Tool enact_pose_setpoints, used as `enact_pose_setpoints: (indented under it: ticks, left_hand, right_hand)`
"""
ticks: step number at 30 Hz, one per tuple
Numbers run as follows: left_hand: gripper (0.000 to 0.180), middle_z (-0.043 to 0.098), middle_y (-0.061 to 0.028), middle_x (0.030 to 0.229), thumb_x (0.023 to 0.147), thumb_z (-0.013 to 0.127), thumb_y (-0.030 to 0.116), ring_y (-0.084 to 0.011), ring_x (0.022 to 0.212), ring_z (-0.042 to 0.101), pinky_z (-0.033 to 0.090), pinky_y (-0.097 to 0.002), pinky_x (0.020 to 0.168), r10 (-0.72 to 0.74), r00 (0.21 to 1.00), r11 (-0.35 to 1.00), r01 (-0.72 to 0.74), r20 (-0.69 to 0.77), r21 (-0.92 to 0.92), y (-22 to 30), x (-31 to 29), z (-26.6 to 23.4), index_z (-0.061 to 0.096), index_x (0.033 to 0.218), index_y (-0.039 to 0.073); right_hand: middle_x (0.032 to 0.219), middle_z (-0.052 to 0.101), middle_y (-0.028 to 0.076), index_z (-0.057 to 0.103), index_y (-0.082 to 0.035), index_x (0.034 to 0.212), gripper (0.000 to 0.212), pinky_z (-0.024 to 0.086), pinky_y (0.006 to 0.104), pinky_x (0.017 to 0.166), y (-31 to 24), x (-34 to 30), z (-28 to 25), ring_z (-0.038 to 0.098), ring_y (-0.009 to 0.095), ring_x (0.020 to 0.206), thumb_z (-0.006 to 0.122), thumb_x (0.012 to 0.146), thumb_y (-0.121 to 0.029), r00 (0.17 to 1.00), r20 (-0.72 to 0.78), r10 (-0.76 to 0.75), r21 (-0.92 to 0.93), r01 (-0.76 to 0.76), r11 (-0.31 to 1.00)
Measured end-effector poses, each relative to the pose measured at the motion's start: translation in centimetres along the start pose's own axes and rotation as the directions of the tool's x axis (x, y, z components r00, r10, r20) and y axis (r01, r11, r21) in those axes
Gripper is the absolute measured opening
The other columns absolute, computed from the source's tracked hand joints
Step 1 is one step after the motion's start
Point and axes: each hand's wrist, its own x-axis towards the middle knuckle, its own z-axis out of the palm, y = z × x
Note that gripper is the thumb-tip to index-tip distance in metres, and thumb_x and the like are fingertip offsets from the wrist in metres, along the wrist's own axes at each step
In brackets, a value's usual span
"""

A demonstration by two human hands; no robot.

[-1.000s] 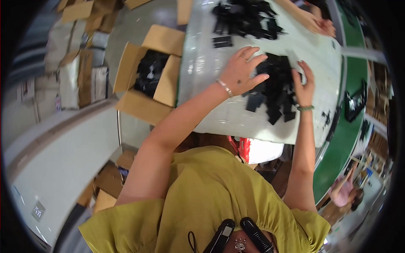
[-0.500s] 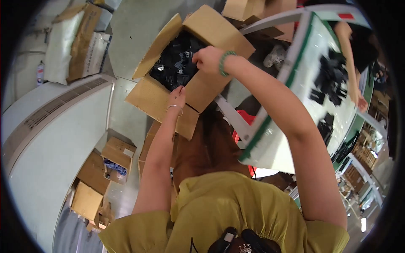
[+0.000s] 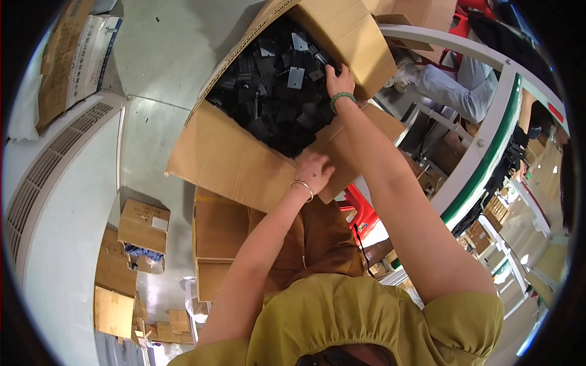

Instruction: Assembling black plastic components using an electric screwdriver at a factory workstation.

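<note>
An open cardboard box [image 3: 226,154] stands in front of me, its flaps spread outward. Inside lies a heap of black flat parts [image 3: 262,79], some showing pale, shiny faces with small holes. My right hand [image 3: 340,82], with a green bead bracelet above it, grips the box's right rim, fingertips bent over the inner edge. At the near corner, my left hand [image 3: 315,173] rests against the flaps with its fingers spread, slightly blurred. No part shows in it.
A white-framed table with a green edge [image 3: 488,155] stands to the right. Another person's legs [image 3: 455,88] show beyond it. A second carton [image 3: 221,226] sits below the box. Smaller boxes [image 3: 143,226] lie at left beside a white panel with a vent [image 3: 55,165].
The box appears larger and more of its contents shows. My right hand has gone from above the parts to the right rim; my left hand has shifted right to the near corner.
</note>
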Motion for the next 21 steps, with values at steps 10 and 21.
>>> enact_pose_setpoints:
  ticks: [10,21]
  left_hand:
    - [0.120,0.011,-0.0322,0.143,0.047,0.078,0.064,-0.0500,0.131,0.006,0.012,-0.0577,0.106,-0.420,0.579,0.857,0.507,-0.699,-0.094,-2.8,9.2,-15.8,0.020,0.143,0.019]
    - [0.126,-0.004,-0.0284,0.145,0.038,0.084,0.059,-0.0562,0.126,0.013,0.024,-0.0581,0.102,-0.340,0.539,0.859,0.511,-0.771,-0.022,-3.5,10.1,-15.7,0.018,0.142,0.032]
  right_hand:
    - [0.147,0.018,0.015,0.034,-0.032,0.137,0.077,0.026,0.0638,0.097,-2.6,-3.2,4.8,0.008,0.045,0.132,0.053,0.072,-0.068,0.988,0.060,0.145,-0.013,-0.145,0.989]
    - [0.139,0.023,0.030,0.036,-0.028,0.136,0.073,0.030,0.0495,0.102,-5.0,-1.5,4.2,0.027,0.052,0.124,0.060,0.073,-0.058,0.998,0.037,0.052,0.289,-0.061,0.955]
